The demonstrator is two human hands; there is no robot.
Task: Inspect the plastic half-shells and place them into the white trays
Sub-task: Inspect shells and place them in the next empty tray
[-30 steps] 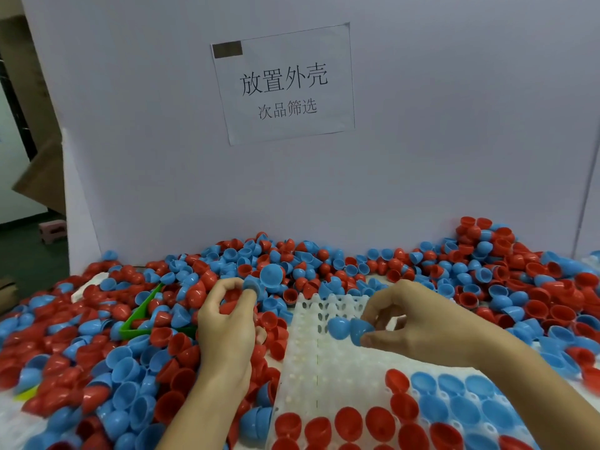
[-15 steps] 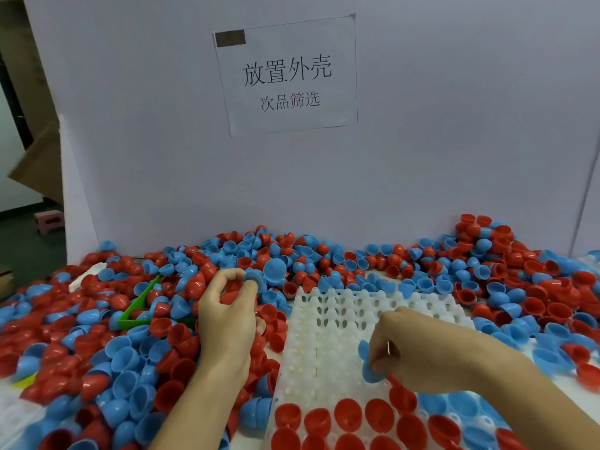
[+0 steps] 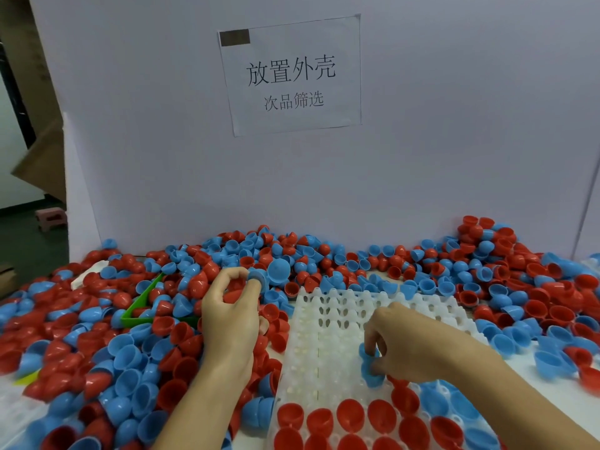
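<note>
Loose pile of red and blue half-shells (image 3: 97,336) fills the 9 o'clock side, with a green tray (image 3: 143,303) half buried in it, contents hidden by the shells. Left hand (image 3: 230,319) hovers over the pile edge, fingers curled, pinching a small blue shell (image 3: 256,280) at its fingertips; a red one looks cupped in the palm, hard to confirm. White tray (image 3: 324,345) lies at 6 o'clock, just right of that hand: far rows bare pegs, near rows filled, 2 red rows at left, blue at right. Right hand (image 3: 409,349) is lower and nearer the tray, fingers gripping a blue half-shell (image 3: 370,368), which sits straight above the pegs bordering the filled rows, open side apparently down. Judged next: press straight down. More loose shells heap at 3 o'clock.
</note>
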